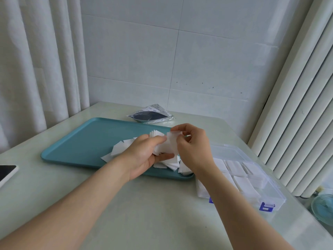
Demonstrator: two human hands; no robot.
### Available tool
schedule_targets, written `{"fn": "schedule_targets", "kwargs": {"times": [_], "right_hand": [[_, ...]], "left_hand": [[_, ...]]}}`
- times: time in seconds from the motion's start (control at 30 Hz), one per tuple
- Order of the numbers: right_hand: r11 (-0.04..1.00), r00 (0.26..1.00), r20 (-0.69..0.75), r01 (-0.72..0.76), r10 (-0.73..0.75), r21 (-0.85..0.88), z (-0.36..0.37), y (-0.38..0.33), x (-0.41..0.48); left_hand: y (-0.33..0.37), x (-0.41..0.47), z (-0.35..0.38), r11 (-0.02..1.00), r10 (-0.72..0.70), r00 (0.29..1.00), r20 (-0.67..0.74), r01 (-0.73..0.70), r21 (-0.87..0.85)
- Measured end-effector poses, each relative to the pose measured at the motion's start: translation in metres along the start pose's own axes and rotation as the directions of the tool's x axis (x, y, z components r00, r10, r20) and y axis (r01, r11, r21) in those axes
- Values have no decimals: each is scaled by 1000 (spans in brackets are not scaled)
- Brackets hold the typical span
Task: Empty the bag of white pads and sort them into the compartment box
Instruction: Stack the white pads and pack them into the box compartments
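A heap of white pads lies on the right end of a teal tray. My left hand grips a stack of pads above the heap. My right hand pinches the top pad of that stack between thumb and fingers. The clear compartment box stands open to the right of the tray, with white pads in several compartments. The empty bag, dark inside with a printed outside, lies flat on the table behind the tray.
A phone or tablet sits at the table's left edge. White curtains hang at the left and a ribbed white radiator stands at the right. A small blue fan is beyond the table's right edge.
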State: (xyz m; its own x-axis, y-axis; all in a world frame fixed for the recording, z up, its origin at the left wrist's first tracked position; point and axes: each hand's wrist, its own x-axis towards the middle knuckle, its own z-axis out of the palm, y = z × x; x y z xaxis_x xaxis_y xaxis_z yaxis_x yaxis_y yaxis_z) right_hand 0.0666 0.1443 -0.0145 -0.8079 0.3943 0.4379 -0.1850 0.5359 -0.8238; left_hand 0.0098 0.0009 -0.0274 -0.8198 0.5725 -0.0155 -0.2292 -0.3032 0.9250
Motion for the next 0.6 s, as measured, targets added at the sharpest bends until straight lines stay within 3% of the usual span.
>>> {"fn": "schedule_targets", "kwargs": {"times": [0.17, 0.4, 0.6], "right_hand": [[999, 997, 74, 18, -14, -50, -2, 1, -1], [990, 999, 35, -1, 6, -141, -1, 6, 2], [998, 997, -32, -68, 68, -6, -1, 6, 5]], "left_hand": [[-3, 1, -2, 991, 64, 998, 3, -64, 116], [0, 0, -1, 985, 126, 992, -30, -122, 126], [-5, 2, -3, 964, 189, 981, -45, -177, 200]]}}
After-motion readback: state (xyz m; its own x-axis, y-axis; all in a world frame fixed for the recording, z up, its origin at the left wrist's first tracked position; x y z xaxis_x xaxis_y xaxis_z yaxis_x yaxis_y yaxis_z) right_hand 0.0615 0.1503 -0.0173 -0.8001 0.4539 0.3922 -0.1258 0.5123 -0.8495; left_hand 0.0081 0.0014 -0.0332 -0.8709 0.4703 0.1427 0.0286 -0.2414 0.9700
